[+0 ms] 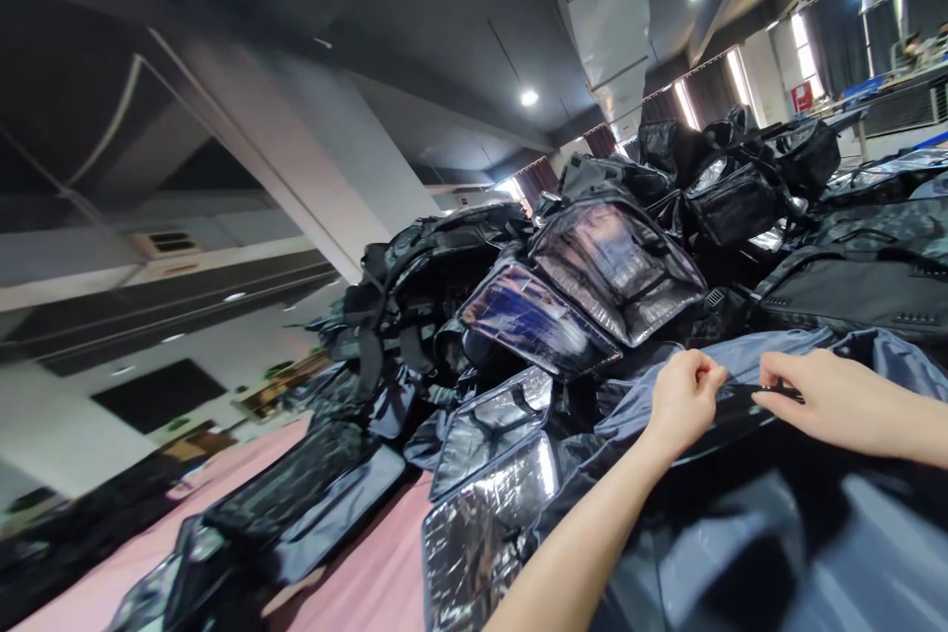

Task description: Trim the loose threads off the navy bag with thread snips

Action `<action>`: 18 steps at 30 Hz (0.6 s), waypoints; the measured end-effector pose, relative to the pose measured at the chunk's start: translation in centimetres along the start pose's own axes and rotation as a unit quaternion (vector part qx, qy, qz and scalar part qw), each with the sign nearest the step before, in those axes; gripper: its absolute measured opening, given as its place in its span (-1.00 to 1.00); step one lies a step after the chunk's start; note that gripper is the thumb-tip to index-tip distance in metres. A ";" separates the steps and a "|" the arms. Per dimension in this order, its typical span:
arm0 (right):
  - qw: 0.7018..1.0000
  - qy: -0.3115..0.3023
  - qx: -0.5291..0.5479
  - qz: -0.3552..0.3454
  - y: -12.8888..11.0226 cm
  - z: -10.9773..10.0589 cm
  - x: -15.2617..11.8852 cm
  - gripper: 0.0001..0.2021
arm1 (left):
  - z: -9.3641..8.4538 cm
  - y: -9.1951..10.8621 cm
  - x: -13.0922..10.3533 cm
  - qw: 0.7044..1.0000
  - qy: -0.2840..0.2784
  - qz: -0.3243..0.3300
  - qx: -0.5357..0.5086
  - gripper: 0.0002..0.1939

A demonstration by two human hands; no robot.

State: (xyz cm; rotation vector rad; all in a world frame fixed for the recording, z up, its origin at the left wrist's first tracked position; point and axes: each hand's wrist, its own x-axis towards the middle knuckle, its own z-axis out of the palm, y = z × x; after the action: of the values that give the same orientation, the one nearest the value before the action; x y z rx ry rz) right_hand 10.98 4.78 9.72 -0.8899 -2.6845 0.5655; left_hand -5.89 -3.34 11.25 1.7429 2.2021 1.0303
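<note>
left hand (pixel 682 403): thumb and fingertips pinched together at one end of a dark strip (pixel 747 389); right hand (pixel 822 393): thumb and fingers closed on the strip's other end, a short run of it showing between the two; dark strip: lay along the upper edge of an open bag (pixel 741 553), directly in front of the person, at lower right of the view; open bag: black, with blue-grey lining, one per listing; judged light for its bulk, soft and limp, its lining probably a little slippery, not fragile; best held by the edge, with both hands near each other, since loose cloth would likely sag between distant grips.

silver-lined bags (pixel 481 523): several, open, beside it, shiny and creased; pile of black bags (pixel 444 247): heaped behind, straps showing; pink surface (pixel 381 553): cloth-like, visible at lower left beneath the goods; room: large, with a pale pillar (pixel 296 128), dark ceiling, lit ceiling lamp (pixel 528 98), and curtained windows far right.
</note>
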 end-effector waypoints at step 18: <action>0.999 0.016 0.004 -0.045 0.2 0.0 0.1 -0.77 | 0.0 -0.4 -0.8 1.000 0.008 0.021 -0.008 -0.85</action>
State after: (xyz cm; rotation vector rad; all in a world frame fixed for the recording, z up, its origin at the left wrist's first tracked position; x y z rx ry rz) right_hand 11.03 4.98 9.58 -0.7655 -2.6769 0.5369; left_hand -5.96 -4.07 10.75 1.7879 2.1691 1.0709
